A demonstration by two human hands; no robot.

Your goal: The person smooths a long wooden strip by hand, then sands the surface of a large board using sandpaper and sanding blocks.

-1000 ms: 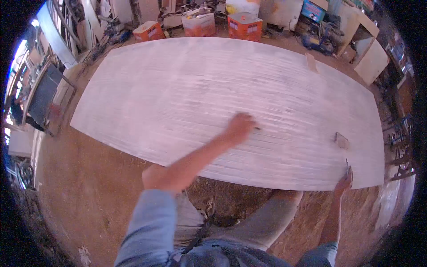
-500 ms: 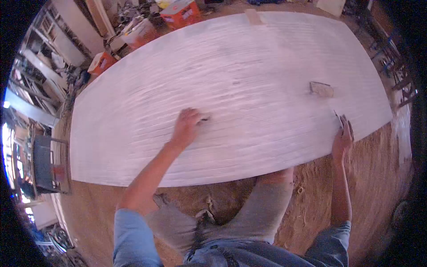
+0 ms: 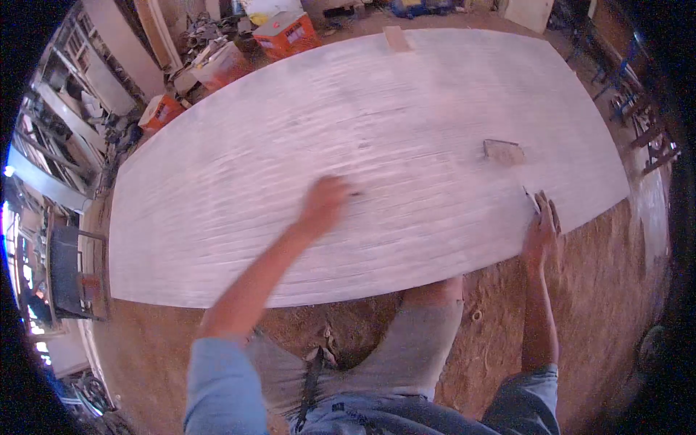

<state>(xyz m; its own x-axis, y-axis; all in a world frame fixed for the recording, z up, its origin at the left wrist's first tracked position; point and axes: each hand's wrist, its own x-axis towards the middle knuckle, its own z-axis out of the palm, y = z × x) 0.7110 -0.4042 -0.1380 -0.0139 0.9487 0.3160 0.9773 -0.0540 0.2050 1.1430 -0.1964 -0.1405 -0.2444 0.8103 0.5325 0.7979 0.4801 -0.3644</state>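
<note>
A large pale board (image 3: 239, 196) with long streaks across its face lies in front of me. Over its middle is my left hand (image 3: 326, 201), blurred, with its fingers closed round a small dark thing I cannot make out. My right hand (image 3: 542, 226) is at the board's near right edge, holding a thin pointed tool (image 3: 531, 197) whose kind is unclear. Just beyond that hand, a flat rectangular block (image 3: 504, 152) with a dark edge rests on the board. A small light wooden piece (image 3: 396, 39) lies at the far edge.
Orange boxes (image 3: 287, 35) and a white-topped container (image 3: 220, 64) stand beyond the far left edge. Panels and scrap lean at the left, near a dark chair-like frame (image 3: 65, 272). Metal stands (image 3: 652, 134) are at the far right. Brown floor (image 3: 594, 319) lies below.
The view has turned to the right. My left hand has shifted across the board, first left, then slightly right. My right hand stays near the right edge, still with the thin tool.
</note>
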